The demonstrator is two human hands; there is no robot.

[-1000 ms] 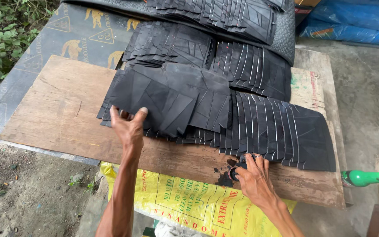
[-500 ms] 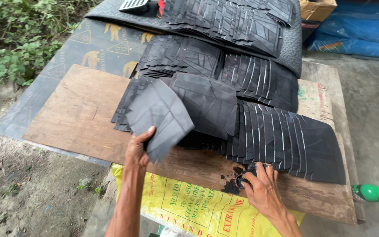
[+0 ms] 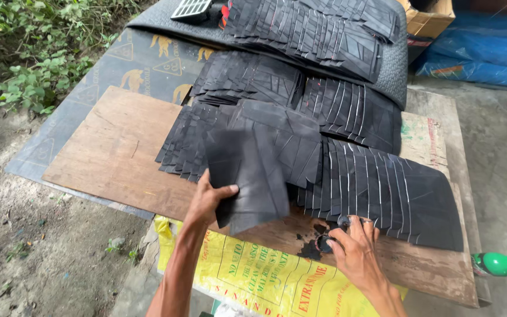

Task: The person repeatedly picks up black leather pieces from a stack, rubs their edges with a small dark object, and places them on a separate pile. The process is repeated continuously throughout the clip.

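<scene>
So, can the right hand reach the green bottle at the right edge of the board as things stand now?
Probably yes. The right hand rests on small dark bits near the board's front edge, and only bare wooden board lies between it and the green bottle. Nothing blocks the way.

Outdoor dirt ground, leafy weeds

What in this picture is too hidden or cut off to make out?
- Head view: the small dark thing under the right hand; its fingers cover it.
- The green object: cut off by the right edge.
- The black sheet in the left hand: blurred by motion.
</scene>
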